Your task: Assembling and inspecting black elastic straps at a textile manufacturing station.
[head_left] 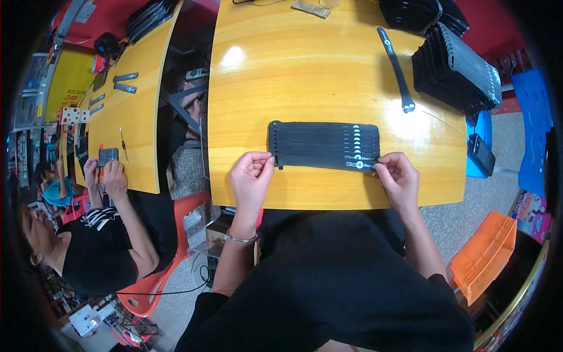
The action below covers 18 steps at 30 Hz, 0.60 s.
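Observation:
Several black straps [316, 139] lie overlapped in a row on the yellow table, with white print at their right ends and small holes at their left ends. At the near left corner of the row, my left hand [251, 178] pinches the holed end of the nearest strap. My right hand [401, 179] pinches the same strap by its printed end, at the near right corner. Both hands are closed at the fingertips. A single black strap [394, 66] lies apart, farther off to the right, its buckle-like end towards me.
Tall stacks of black straps [454, 73] stand at the table's [281, 70] right edge, near more black bundles [423, 13]. An orange crate [484, 255] sits at the lower right. To the left, a co-worker [99, 246] handles straps at another yellow table [143, 100].

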Available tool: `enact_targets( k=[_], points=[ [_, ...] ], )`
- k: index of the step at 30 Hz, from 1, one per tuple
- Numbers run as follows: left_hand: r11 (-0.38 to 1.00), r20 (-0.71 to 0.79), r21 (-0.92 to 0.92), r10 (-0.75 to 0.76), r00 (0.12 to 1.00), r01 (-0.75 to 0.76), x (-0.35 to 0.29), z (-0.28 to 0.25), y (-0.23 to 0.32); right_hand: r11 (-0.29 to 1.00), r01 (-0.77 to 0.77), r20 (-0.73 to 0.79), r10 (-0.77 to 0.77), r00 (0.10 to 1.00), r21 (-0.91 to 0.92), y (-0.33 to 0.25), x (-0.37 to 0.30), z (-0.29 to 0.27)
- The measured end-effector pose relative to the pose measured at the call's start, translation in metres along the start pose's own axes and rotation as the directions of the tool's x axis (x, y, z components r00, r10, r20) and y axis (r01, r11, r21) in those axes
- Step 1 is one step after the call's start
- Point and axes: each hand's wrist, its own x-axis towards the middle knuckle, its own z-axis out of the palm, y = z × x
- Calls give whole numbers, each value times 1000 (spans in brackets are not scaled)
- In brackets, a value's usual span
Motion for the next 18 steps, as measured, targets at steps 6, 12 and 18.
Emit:
enact_targets(
  k=[6, 12, 18],
  points=[
    [1000, 2, -11, 1, 1000, -1, 0, 1, -1, 999, 33, -41, -34, 999, -14, 3, 1, 1],
    [999, -1, 32, 10, 1000, -10, -1, 1, -2, 1000, 5, -6, -5, 1000, -1, 3, 1, 1],
    [1000, -6, 27, 15, 1000, -15, 0, 3, 0, 998, 50, -87, -52, 995, -24, 4, 2, 4]
  ],
)
